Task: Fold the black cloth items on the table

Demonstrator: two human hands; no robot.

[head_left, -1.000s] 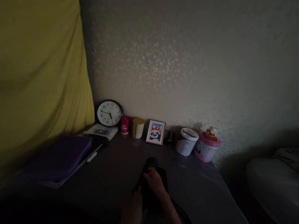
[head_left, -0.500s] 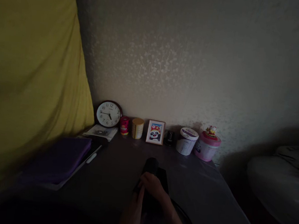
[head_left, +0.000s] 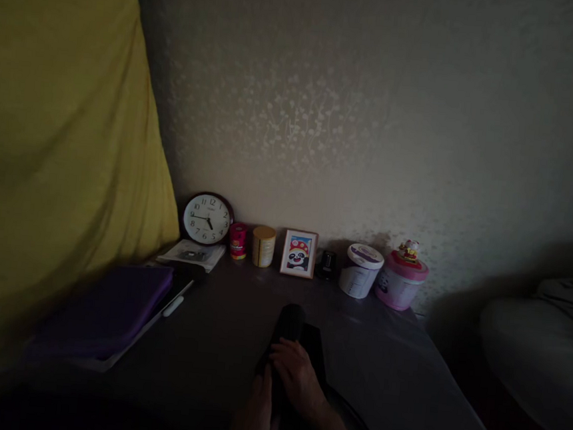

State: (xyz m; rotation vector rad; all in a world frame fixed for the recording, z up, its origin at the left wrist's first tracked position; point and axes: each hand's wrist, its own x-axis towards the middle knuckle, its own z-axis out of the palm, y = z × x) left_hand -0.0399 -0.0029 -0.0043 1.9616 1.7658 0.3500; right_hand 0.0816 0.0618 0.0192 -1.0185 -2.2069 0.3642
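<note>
A dark, round-ended cylindrical object (head_left: 291,319) lies on the table, pointing away from me. Poor light hides what kind of thing it is. My right hand (head_left: 297,375) curls its fingers over the top of it. Lower down, my left hand (head_left: 258,406) presses along its near left side, its fingers close together and partly in shadow. Beside the cylinder on the right is a flat black piece (head_left: 313,348). From there a thin dark cord or strap (head_left: 356,418) curves toward the near right.
Along the wall stand a clock (head_left: 208,218), a red can (head_left: 238,241), a yellow-lidded tub (head_left: 263,246), a framed panda picture (head_left: 298,253), a small black object (head_left: 327,265), a white tub (head_left: 360,272) and a pink tub (head_left: 400,282). A purple folder (head_left: 108,306) lies left.
My right hand has shifted slightly right and down along the cylinder, its fingers now spread over the top. My left hand stays low beside it. The view has turned slightly.
</note>
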